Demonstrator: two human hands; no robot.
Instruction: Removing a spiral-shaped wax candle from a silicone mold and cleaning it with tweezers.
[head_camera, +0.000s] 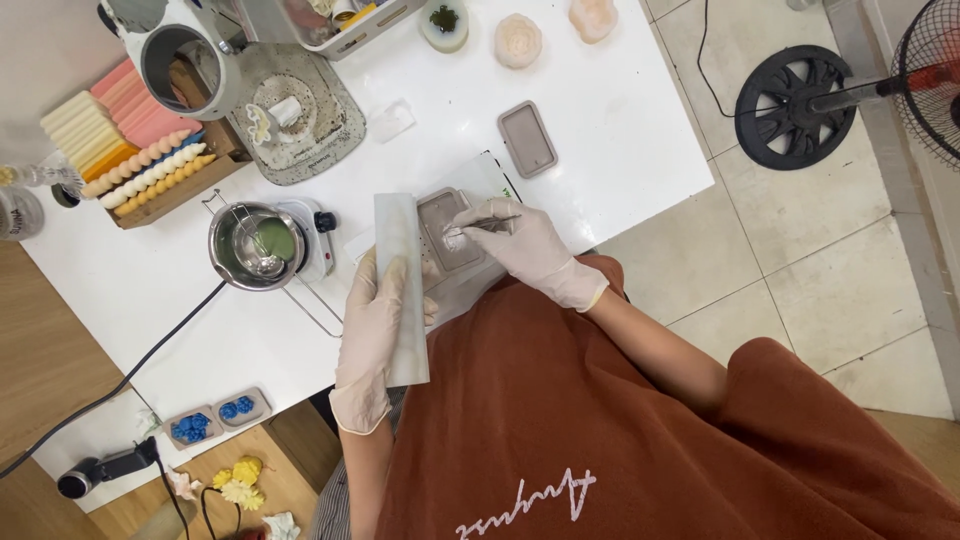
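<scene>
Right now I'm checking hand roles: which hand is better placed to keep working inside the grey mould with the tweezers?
The right hand, probably. It holds the tweezers with their tip over the grey mould. The left hand is occupied gripping a pale flat strip beside the mould.

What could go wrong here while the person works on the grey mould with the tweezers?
1. The tweezers in the right hand may scratch the grey mould.
2. The left hand holds a long pale strip near the metal pot; an elbow could perhaps tip it.
3. The black cable might snag.
</scene>
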